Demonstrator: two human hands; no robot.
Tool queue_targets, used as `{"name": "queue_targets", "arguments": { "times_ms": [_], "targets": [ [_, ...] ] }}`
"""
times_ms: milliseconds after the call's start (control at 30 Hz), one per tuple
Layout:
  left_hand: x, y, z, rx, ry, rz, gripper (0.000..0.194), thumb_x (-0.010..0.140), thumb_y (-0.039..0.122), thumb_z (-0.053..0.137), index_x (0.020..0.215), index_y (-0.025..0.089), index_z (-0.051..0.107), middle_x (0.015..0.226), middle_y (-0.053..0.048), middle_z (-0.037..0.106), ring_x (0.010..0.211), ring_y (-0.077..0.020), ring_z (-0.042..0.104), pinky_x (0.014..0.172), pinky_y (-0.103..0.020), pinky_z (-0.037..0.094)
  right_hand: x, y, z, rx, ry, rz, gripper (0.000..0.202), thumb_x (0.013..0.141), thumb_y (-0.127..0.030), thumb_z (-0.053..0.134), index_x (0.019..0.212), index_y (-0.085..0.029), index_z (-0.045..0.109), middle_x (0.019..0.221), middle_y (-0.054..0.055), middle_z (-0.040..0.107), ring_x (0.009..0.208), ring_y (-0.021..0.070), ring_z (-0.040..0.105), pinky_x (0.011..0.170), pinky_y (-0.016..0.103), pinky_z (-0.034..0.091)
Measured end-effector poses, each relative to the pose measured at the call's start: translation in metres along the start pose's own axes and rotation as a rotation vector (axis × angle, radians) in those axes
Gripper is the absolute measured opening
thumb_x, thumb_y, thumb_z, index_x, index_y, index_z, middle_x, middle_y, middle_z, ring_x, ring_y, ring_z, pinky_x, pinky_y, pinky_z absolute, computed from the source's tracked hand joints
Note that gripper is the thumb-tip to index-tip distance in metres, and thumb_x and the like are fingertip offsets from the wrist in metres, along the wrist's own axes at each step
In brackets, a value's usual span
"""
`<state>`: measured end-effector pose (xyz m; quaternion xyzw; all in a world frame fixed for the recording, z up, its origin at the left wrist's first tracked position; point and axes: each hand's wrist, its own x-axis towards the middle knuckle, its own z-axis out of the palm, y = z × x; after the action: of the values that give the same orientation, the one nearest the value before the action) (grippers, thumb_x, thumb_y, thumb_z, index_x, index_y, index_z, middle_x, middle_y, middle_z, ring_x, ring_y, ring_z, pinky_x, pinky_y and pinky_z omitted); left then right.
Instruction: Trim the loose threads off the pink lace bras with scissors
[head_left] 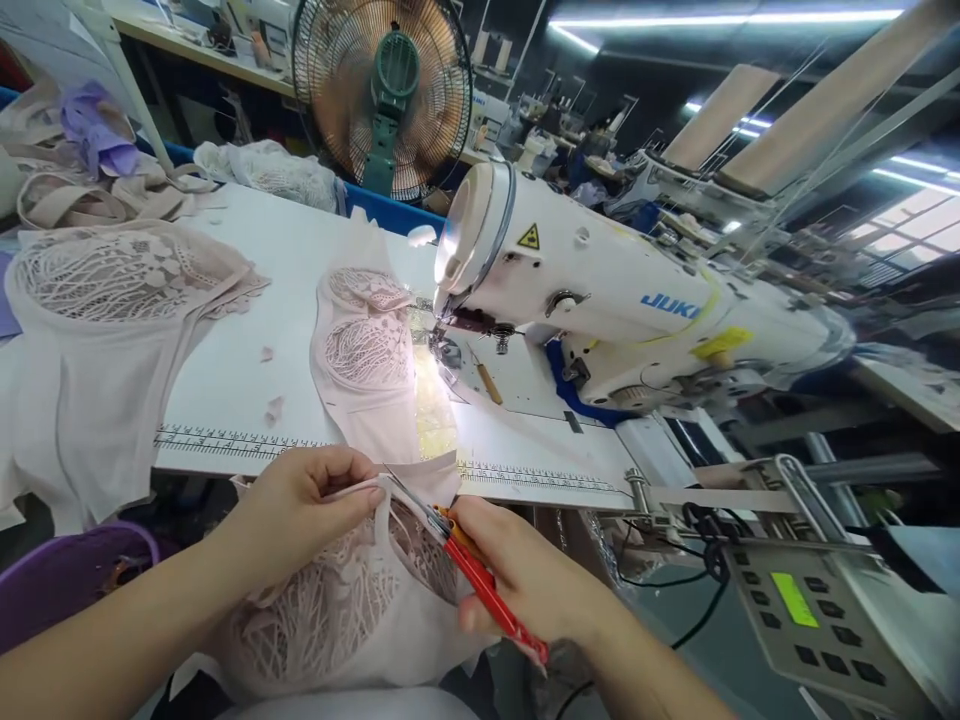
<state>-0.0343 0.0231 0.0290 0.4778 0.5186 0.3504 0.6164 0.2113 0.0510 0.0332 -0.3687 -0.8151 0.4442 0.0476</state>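
My left hand pinches the edge of a pale pink lace bra, which hangs over my lap below the table's front edge. In my right hand is a pair of thread snips with red and orange handles. Their blades point up and left, touching or close beside the fabric edge at my left fingertips. Whether the blades are parted is hard to make out. A second lace bra piece lies on the white table by the sewing machine's needle area.
A white sewing machine stands on the table, whose front edge carries a ruler strip. Stacked bra pieces lie at left, above a purple basket. A fan stands behind; a control panel is at lower right.
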Motion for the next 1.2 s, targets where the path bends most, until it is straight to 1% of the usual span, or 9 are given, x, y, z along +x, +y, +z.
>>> {"name": "queue_targets", "arguments": {
  "times_ms": [100, 200, 367, 467, 600, 700, 867, 1067, 1200],
  "targets": [
    [-0.001, 0.001, -0.001, 0.018, -0.004, -0.006, 0.026, 0.080, 0.042, 0.063, 0.071, 0.017, 0.063, 0.065, -0.002, 0.064, 0.063, -0.0163, 0.060, 0.060, -0.026, 0.047, 0.000, 0.000, 0.001, -0.003, -0.007, 0.004, 0.060, 0.068, -0.076, 0.061, 0.075, -0.021, 0.040, 0.076, -0.002, 0.043, 0.066, 0.0139, 0.036, 0.058, 0.025, 0.032],
    [0.001, 0.001, -0.001, -0.011, 0.014, -0.032, 0.026, 0.080, 0.041, 0.064, 0.070, 0.017, 0.064, 0.065, -0.002, 0.065, 0.063, -0.0159, 0.059, 0.060, -0.025, 0.046, 0.000, 0.001, 0.004, -0.008, 0.010, 0.024, 0.061, 0.068, -0.077, 0.061, 0.071, -0.020, 0.038, 0.073, -0.003, 0.041, 0.064, 0.0133, 0.034, 0.057, 0.024, 0.029],
    [0.007, 0.004, -0.003, -0.122, -0.114, -0.124, 0.020, 0.071, 0.036, 0.074, 0.066, 0.017, 0.068, 0.059, 0.001, 0.060, 0.056, -0.0105, 0.051, 0.055, -0.020, 0.040, 0.001, 0.007, 0.005, 0.072, -0.037, 0.039, 0.065, 0.070, -0.083, 0.052, 0.067, -0.020, 0.037, 0.071, -0.003, 0.040, 0.063, 0.0130, 0.035, 0.056, 0.025, 0.029],
    [0.010, 0.005, -0.003, -0.130, -0.105, -0.139, 0.019, 0.067, 0.030, 0.075, 0.057, 0.017, 0.066, 0.052, 0.004, 0.054, 0.051, -0.0078, 0.044, 0.050, -0.018, 0.034, 0.003, 0.009, 0.003, 0.095, -0.089, -0.006, 0.064, 0.072, -0.083, 0.049, 0.069, -0.020, 0.038, 0.071, -0.002, 0.041, 0.064, 0.0133, 0.036, 0.056, 0.025, 0.030],
    [0.012, 0.003, -0.001, -0.104, -0.135, -0.160, 0.018, 0.069, 0.034, 0.071, 0.062, 0.018, 0.068, 0.061, -0.001, 0.064, 0.059, -0.0139, 0.056, 0.059, -0.024, 0.043, 0.004, 0.005, -0.001, 0.050, -0.100, 0.002, 0.064, 0.070, -0.082, 0.051, 0.073, -0.020, 0.038, 0.072, -0.002, 0.044, 0.061, 0.0128, 0.036, 0.055, 0.025, 0.030],
    [0.012, 0.005, 0.002, -0.076, -0.097, -0.167, 0.019, 0.068, 0.036, 0.070, 0.063, 0.018, 0.069, 0.063, -0.004, 0.067, 0.061, -0.0171, 0.060, 0.061, -0.027, 0.046, 0.005, 0.001, -0.003, 0.023, -0.101, 0.055, 0.065, 0.066, -0.083, 0.056, 0.076, -0.020, 0.040, 0.074, -0.001, 0.047, 0.063, 0.0139, 0.039, 0.056, 0.026, 0.031],
    [0.012, 0.011, 0.005, -0.085, -0.081, -0.169, 0.014, 0.063, 0.032, 0.072, 0.059, 0.019, 0.068, 0.059, -0.003, 0.066, 0.061, -0.0208, 0.063, 0.060, -0.031, 0.051, 0.006, 0.000, -0.003, -0.008, -0.124, 0.147, 0.063, 0.059, -0.073, 0.072, 0.078, -0.020, 0.042, 0.076, -0.001, 0.050, 0.064, 0.0143, 0.042, 0.058, 0.025, 0.033],
    [0.014, 0.013, 0.002, -0.061, -0.106, -0.175, 0.016, 0.063, 0.033, 0.073, 0.057, 0.020, 0.067, 0.058, -0.003, 0.065, 0.057, -0.0197, 0.061, 0.058, -0.030, 0.050, 0.006, -0.003, 0.000, -0.050, -0.115, 0.165, 0.048, 0.072, -0.059, 0.067, 0.073, -0.020, 0.040, 0.073, -0.002, 0.047, 0.063, 0.0133, 0.040, 0.057, 0.025, 0.031],
    [0.017, 0.010, 0.000, -0.054, -0.130, -0.193, 0.021, 0.064, 0.039, 0.073, 0.059, 0.020, 0.066, 0.060, -0.003, 0.064, 0.060, -0.0189, 0.060, 0.061, -0.030, 0.047, 0.008, -0.002, 0.005, -0.057, -0.109, 0.166, 0.040, 0.079, -0.051, 0.062, 0.070, -0.020, 0.038, 0.070, -0.003, 0.044, 0.061, 0.0123, 0.039, 0.055, 0.024, 0.030]
  ]
}}
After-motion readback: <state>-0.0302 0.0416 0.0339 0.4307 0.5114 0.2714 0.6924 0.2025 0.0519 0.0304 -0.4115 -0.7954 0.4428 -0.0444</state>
